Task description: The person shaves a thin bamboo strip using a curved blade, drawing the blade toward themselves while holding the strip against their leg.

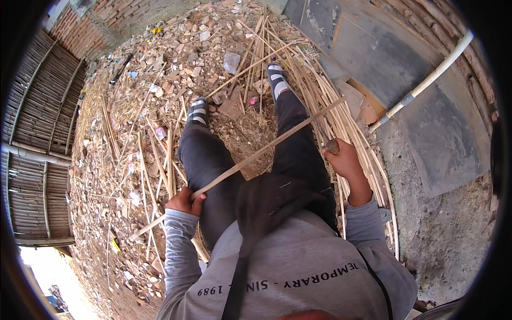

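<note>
My left hand (185,202) is closed around a long, flat bamboo strip (266,146). The strip slants across my thighs, its far end up to the right and its near end down past my left forearm. On the right, beside my thigh, my right hand (345,161) is wrapped round a tool with a stubby wooden handle (333,146). The handle's rounded butt shows above the fist; most of the rest of the tool is hidden, so its kind is unclear. This hand is below the strip's far end and apart from it.
Many bamboo strips (368,154) lie along my right side, and another bundle (261,37) spreads beyond my feet. Rubble and litter (117,176) cover the ground on the left. Dark boards (437,128) and a pale pole (426,80) stand right; a bamboo-slat wall (32,96) rises left.
</note>
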Demonstrator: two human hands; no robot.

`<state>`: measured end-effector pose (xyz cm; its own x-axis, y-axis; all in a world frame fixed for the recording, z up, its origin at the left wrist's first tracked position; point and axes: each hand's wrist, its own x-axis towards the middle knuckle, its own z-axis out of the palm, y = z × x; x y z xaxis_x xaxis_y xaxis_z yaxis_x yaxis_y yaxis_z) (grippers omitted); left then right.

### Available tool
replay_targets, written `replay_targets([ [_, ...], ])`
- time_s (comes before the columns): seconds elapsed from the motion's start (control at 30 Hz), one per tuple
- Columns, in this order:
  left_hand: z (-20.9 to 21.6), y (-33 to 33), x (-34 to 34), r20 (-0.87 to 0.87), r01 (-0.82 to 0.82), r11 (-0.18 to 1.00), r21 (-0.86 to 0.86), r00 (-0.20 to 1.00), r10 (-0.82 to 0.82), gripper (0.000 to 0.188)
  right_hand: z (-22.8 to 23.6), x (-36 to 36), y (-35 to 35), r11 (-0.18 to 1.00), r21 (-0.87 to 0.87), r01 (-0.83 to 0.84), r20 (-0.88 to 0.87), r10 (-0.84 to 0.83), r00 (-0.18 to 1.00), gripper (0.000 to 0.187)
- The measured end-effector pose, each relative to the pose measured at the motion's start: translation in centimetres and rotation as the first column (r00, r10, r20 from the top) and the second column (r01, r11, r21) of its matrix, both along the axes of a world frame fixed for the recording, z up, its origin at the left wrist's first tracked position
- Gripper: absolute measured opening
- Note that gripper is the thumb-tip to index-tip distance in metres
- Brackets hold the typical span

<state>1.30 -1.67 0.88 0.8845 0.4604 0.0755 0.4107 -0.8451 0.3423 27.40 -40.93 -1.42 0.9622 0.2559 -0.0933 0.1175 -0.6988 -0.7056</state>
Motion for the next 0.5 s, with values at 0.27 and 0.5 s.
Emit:
replay_targets([
  [0.27, 0.4, -0.1, 0.1, 0.000, 0.013, 1.000, 0.006, 1.000, -0.013, 0.044, 0.3, -1.4, 1.7, 0.993, -0.035, -0.116, -0.025, 0.115, 0.993, 0.036],
  [0.5, 0.0, -0.2, 0.0, 0.024, 0.012, 1.000, -0.007, 1.000, -0.012, 0.045, 0.6, -0.5, 1.4, 0.991, -0.038, -0.125, 0.006, 0.126, 0.992, 0.034],
])
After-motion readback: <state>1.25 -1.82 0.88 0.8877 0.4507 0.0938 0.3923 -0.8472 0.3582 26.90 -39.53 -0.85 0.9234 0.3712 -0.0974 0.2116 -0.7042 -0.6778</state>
